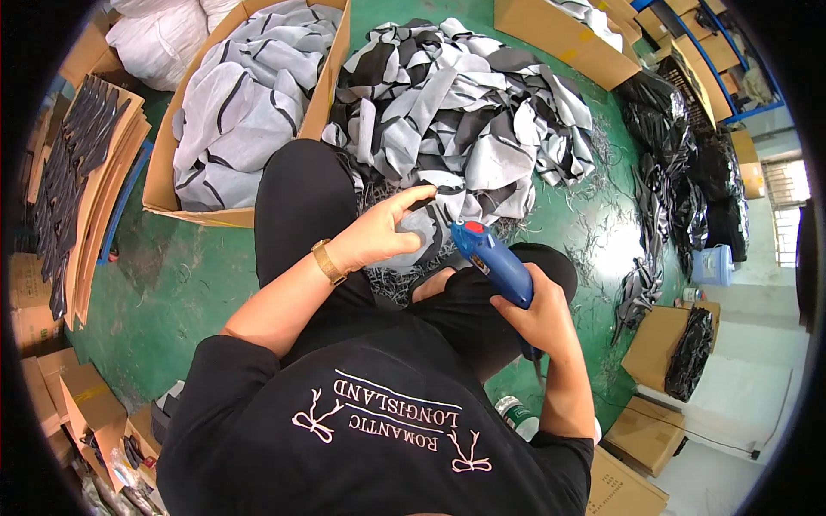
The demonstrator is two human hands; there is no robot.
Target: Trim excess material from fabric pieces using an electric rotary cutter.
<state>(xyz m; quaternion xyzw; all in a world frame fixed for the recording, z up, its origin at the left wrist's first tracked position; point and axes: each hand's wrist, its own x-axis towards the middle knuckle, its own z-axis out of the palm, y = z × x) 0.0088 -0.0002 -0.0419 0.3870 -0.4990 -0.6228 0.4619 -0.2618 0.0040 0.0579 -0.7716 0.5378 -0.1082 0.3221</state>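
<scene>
My right hand [544,311] is wrapped round the body of a blue handheld electric cutter [492,262] with a red button near its front. A dark cord leaves its rear end. The cutter's tip points left, close to a grey fabric piece [423,230] with black edging. My left hand [383,230] pinches that piece between thumb and fingers, index finger stretched along the black edge. The piece hangs between my knees, and its lower part is hard to tell from the scraps below. Whether the tip touches the cloth I cannot tell.
Ahead lies a large heap of grey and black fabric pieces [465,112]. At its left stands a cardboard box [159,185] full of grey pieces. Thin trimmings litter the green floor [202,284]. Black plastic bags [658,129] and a light-blue bucket [712,265] stand at the right.
</scene>
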